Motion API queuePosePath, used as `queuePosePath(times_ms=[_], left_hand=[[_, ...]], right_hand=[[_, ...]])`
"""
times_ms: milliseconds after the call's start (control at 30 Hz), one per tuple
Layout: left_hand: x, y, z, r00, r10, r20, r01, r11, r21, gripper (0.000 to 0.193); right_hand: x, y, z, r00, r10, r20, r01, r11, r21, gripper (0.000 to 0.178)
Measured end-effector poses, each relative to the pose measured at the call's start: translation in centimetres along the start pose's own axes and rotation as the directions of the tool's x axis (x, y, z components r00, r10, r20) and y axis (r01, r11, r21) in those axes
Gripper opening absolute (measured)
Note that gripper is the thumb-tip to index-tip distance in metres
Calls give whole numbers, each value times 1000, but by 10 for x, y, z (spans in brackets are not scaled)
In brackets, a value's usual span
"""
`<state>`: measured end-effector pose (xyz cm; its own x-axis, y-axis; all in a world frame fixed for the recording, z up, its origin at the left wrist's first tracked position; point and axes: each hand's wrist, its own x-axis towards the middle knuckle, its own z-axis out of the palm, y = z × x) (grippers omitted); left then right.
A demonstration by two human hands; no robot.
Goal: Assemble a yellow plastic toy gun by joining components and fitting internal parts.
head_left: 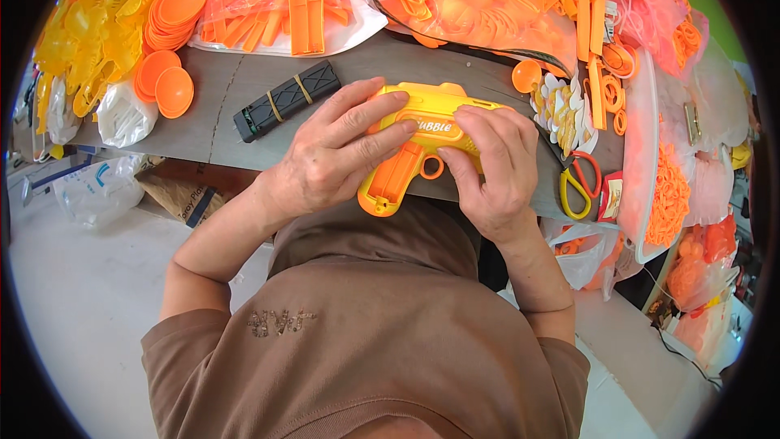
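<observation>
A yellow toy gun (439,99) with an orange trigger ring is held between both hands at the table's near edge. Its handle points toward me, and the orange inside of the handle shows uncovered. My left hand (337,142) grips the gun's left end, fingers laid over the body above the handle. On the other end, my right hand (500,162) has its fingertips along the top and its thumb against the side near the trigger. To the left of the gun lies a long black plastic part (288,102) with two tan rubber bands around it.
Orange discs (175,91) and yellow shells (89,28) are heaped at the far left. Orange strips (306,4) and bagged orange parts (479,12) line the back. On the right lie scissors (578,187), white-and-yellow pieces (563,110) and a tub (642,187) of small orange pieces.
</observation>
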<state>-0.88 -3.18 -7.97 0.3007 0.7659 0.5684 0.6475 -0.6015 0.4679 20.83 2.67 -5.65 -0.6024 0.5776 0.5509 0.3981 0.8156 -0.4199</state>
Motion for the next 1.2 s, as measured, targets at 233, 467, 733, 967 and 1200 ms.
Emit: queuePosePath(times_ms=[233, 467, 733, 967, 1200], left_hand=[[-1, 3, 0, 999, -40, 2, 40, 999, -24, 38], [2, 3, 4, 999, -50, -18, 49, 998, -27, 37], [9, 9, 8, 974, -197, -109, 184, 976, -113, 42], [3, 24, 36, 833, -551, -53, 287, 512, -810, 47], [11, 13, 11, 694, -705, -148, 369, 525, -767, 30]], right_hand=[[-15, 4, 3, 993, -106, 59, 115, 978, -175, 45], [-15, 5, 3, 985, -109, 133, 142, 951, -274, 46], [-13, 6, -1, 999, 32, -15, -34, 986, -166, 48], [7, -4, -24, 786, 618, -28, -289, 406, 867, 62], [31, -62, 0, 997, -53, -52, 48, 995, -91, 38]])
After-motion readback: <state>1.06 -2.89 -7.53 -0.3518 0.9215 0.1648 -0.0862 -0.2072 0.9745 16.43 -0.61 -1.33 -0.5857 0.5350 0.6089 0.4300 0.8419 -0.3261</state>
